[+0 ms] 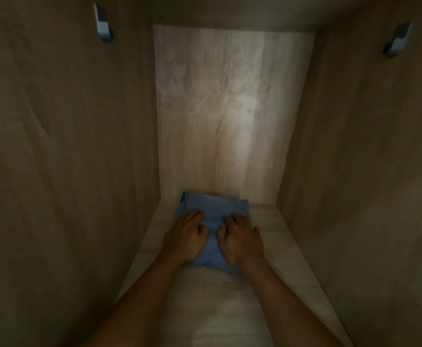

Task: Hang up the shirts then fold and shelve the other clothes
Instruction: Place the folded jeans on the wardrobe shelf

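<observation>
A folded blue garment (213, 209) lies on the wooden shelf (275, 229) at the back of a wardrobe compartment, its far edge touching the back panel. My left hand (187, 236) rests on the garment's left side. My right hand (240, 237) rests on its right side. Both hands lie palm down on the cloth with fingers bent at the knuckles; whether they grip the fabric or only press it is unclear in the dim, blurred view.
Wooden side walls (67, 159) close in on both sides, and a pale back panel (230, 108) stands behind the garment. A metal bracket (102, 23) is fixed high on the left wall, another bracket (396, 42) on the right wall.
</observation>
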